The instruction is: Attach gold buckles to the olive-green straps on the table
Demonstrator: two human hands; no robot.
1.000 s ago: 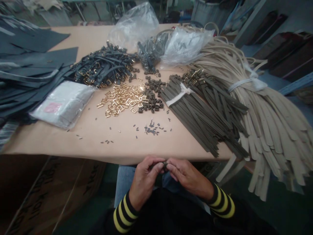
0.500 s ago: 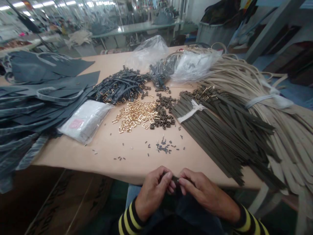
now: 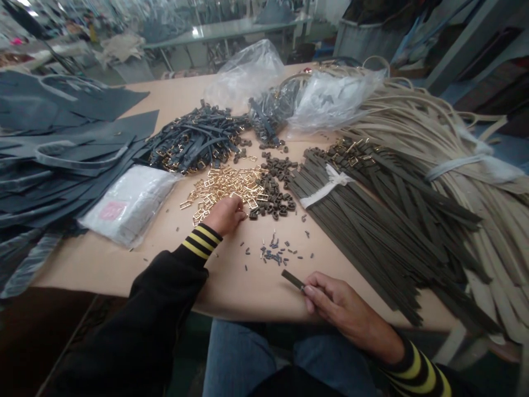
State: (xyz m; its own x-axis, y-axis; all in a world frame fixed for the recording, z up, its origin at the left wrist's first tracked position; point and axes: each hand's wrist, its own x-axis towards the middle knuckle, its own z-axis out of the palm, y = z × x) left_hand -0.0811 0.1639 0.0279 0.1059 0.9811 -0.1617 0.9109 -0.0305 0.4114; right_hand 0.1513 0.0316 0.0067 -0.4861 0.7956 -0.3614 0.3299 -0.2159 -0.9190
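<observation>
R hand point(image 3: 336, 306) pinching strip point(image 3: 292, 278) btwn thumb & fingers; L hand point(image 3: 226, 215) just swung out to buckles point(image 3: 237, 182), fingers curled, can't tell if it's got one. So strip's 1-handed now, end twd pins point(image 3: 273, 256); loops point(image 3: 279, 204) by buckles.

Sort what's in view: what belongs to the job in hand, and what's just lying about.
In the job, judging by the hands:
olive strip, held in the right hand
gold buckles, at the left hand
probably the olive strap bundle, matching in colour

Seemingly just lying about:
white packet
beige straps
blue-grey sheets
crumpled clear bag
</observation>
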